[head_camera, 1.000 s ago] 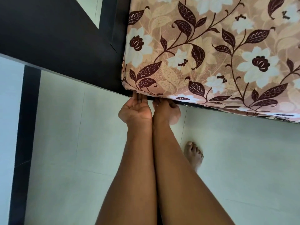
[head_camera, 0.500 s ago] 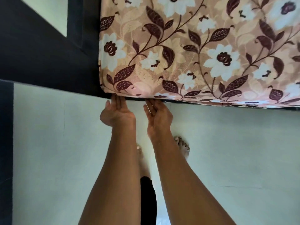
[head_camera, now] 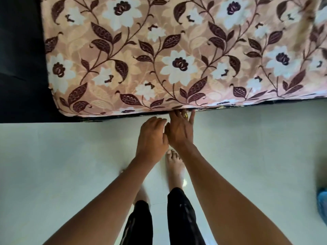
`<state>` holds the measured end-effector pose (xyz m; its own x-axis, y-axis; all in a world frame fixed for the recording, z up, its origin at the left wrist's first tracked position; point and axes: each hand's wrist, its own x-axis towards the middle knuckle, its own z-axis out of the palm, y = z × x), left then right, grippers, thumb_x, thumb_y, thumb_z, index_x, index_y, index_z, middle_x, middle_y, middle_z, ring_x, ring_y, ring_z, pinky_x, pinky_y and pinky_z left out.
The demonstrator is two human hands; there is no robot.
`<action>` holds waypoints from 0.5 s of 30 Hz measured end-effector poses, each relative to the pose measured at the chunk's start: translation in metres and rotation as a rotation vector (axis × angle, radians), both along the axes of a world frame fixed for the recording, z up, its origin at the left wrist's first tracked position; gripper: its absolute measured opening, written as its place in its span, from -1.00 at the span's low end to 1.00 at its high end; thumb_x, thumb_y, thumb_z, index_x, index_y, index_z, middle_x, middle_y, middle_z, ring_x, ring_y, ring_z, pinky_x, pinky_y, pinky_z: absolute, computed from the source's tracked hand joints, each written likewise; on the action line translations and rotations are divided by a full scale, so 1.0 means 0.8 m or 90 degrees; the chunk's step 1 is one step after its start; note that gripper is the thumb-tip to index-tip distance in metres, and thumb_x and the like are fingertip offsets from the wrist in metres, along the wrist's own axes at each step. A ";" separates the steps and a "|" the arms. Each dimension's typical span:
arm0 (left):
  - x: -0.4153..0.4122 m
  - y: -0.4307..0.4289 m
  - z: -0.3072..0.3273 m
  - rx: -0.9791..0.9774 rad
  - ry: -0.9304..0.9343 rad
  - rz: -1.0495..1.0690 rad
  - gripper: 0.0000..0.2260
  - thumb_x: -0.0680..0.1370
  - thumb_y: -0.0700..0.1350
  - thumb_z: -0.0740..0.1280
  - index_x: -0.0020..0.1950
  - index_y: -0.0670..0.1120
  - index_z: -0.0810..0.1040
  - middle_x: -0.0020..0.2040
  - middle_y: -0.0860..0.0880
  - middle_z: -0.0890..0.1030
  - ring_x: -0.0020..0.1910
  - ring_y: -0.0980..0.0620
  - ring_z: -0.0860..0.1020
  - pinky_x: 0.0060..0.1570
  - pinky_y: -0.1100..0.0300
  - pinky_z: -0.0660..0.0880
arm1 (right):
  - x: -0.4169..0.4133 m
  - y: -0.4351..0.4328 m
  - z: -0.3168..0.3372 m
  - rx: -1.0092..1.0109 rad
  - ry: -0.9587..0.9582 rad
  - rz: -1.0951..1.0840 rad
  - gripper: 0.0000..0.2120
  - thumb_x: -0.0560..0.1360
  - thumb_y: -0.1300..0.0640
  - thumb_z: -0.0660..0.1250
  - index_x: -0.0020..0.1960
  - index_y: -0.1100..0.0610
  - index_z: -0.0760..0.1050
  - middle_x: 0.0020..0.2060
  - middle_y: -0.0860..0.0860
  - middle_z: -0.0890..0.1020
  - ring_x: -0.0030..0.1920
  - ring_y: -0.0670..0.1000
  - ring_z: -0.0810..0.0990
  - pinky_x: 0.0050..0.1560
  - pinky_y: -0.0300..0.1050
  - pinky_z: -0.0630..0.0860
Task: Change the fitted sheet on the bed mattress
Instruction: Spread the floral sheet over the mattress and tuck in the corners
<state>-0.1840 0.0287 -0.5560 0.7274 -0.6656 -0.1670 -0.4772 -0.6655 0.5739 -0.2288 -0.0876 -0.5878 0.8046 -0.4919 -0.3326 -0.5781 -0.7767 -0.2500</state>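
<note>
Hands [head_camera: 166, 136] slid right along sheet's [head_camera: 177, 68] apparently crosswise edge.

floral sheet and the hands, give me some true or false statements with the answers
1. The right hand has straight fingers reaching the lower edge of the floral sheet. True.
2. The left hand grips the sheet at its corner. False: it holds nothing and sits just below the edge, well away from the corner.
3. A ring shows on the right hand. True.
4. The person wears shoes. False: the foot is bare.
</note>
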 end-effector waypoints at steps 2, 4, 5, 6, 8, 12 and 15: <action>-0.003 -0.013 -0.002 -0.008 -0.045 -0.077 -0.61 0.48 -0.25 0.28 0.30 -0.24 0.59 0.27 -0.22 0.62 0.34 -0.20 0.53 0.41 -0.07 0.44 | -0.018 -0.013 0.011 0.021 -0.082 0.009 -0.33 0.36 0.15 0.10 0.47 0.08 0.45 0.44 0.02 0.53 0.52 0.12 0.37 0.59 0.32 -0.01; 0.001 -0.024 -0.007 0.045 -0.091 -0.191 -0.50 0.47 -0.18 0.23 0.41 -0.24 0.50 0.44 -0.24 0.49 0.47 -0.20 0.40 0.50 -0.12 0.31 | -0.046 -0.022 0.023 0.076 -0.161 -0.007 -0.31 0.32 0.27 0.14 0.47 0.15 0.47 0.44 0.04 0.53 0.54 0.08 0.36 0.58 0.26 0.11; 0.005 -0.029 -0.012 0.086 -0.113 -0.235 -0.42 0.47 -0.16 0.25 0.50 -0.23 0.40 0.50 -0.23 0.41 0.52 -0.19 0.34 0.52 -0.15 0.25 | -0.065 -0.028 0.027 0.084 -0.184 -0.025 -0.32 0.32 0.31 0.16 0.45 0.19 0.49 0.42 0.07 0.55 0.53 0.08 0.38 0.58 0.24 0.15; 0.007 -0.036 -0.014 0.131 -0.120 -0.250 -0.34 0.47 -0.14 0.30 0.58 -0.21 0.29 0.54 -0.21 0.37 0.55 -0.17 0.30 0.52 -0.19 0.21 | -0.086 -0.038 0.031 0.070 -0.197 -0.046 -0.35 0.32 0.31 0.16 0.42 0.22 0.51 0.39 0.10 0.57 0.51 0.10 0.41 0.57 0.23 0.19; -0.001 -0.046 -0.011 0.216 -0.103 -0.197 -0.23 0.47 -0.11 0.36 0.64 -0.17 0.15 0.57 -0.17 0.33 0.57 -0.13 0.25 0.51 -0.29 0.17 | -0.118 -0.072 0.035 0.011 -0.189 -0.081 -0.40 0.38 0.26 0.11 0.40 0.25 0.52 0.38 0.14 0.58 0.48 0.15 0.45 0.55 0.24 0.25; -0.049 -0.090 0.010 0.258 -0.053 -0.186 -0.24 0.52 -0.05 0.31 0.64 -0.22 0.08 0.62 -0.21 0.20 0.62 -0.19 0.13 0.53 -0.24 0.17 | -0.101 -0.148 0.022 -0.056 0.003 -0.065 -0.41 0.44 0.15 0.22 0.48 0.12 0.43 0.45 0.06 0.51 0.54 0.18 0.34 0.58 0.24 0.12; -0.055 -0.123 0.003 0.217 -0.079 -0.287 -0.23 0.53 -0.02 0.31 0.65 -0.19 0.05 0.63 -0.19 0.20 0.62 -0.16 0.13 0.57 -0.20 0.10 | -0.079 -0.163 0.010 -0.072 0.076 -0.021 -0.43 0.43 0.03 0.30 0.43 0.09 0.46 0.41 0.06 0.54 0.49 0.18 0.38 0.59 0.31 0.00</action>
